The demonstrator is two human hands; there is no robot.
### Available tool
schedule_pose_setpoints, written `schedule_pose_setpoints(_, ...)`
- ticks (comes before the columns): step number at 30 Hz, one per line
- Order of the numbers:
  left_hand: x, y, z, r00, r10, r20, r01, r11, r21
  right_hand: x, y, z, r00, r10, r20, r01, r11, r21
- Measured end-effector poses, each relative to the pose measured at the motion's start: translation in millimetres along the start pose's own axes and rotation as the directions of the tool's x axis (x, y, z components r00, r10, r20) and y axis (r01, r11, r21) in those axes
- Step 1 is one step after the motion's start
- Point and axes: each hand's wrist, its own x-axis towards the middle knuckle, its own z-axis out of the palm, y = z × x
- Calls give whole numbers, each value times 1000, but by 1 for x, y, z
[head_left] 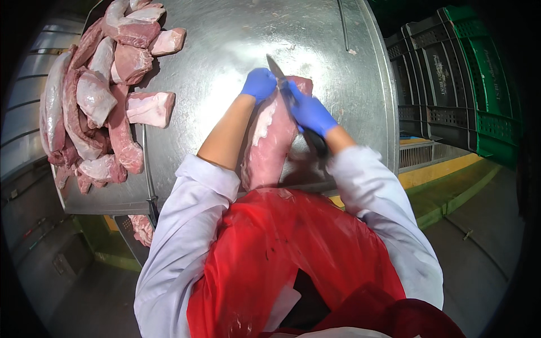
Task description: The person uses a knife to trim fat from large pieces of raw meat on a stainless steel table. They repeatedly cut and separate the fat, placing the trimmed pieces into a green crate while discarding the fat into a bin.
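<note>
A long pink slab of raw meat (273,141) with a whitish fatty strip lies on the metal table in front of me, its near end close to my red apron. My left hand (259,84), in a blue glove, is closed at the meat's far left edge and seems to pinch it. My right hand (310,111), also gloved in blue, grips a knife (276,68). The blade lies over the far part of the meat, its tip angled away and left past the left hand. Behind the right hand, the dark handle end is blurred.
Several raw meat pieces (96,101) are heaped on the left of the metal table (220,34). A thin rod (342,25) lies at its far right. Black and green crates (451,84) stand beyond the right edge. More meat (141,228) sits lower, below the near left edge.
</note>
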Motion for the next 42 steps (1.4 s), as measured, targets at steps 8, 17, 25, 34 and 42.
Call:
schedule_pose_setpoints(8,-5,56,-21,993,-15,119,32,990,-140,15,-5,-11,999,-31,38,26,992,122)
schedule_pose_setpoints(17,-5,52,-29,996,7,86,16,964,-267,-27,25,-3,991,-63,115,38,978,206)
schedule_pose_setpoints(25,-13,45,-33,995,-102,22,94,792,-603,-60,26,-33,927,-22,374,-63,975,213)
schedule_pose_setpoints(34,-29,40,-42,1000,-10,29,29,590,-807,-40,5,-21,936,-61,347,76,997,-31)
schedule_pose_setpoints(42,-40,55,-46,1000,17,-9,-17,565,-825,-38,-15,-1,949,-30,314,12,998,57)
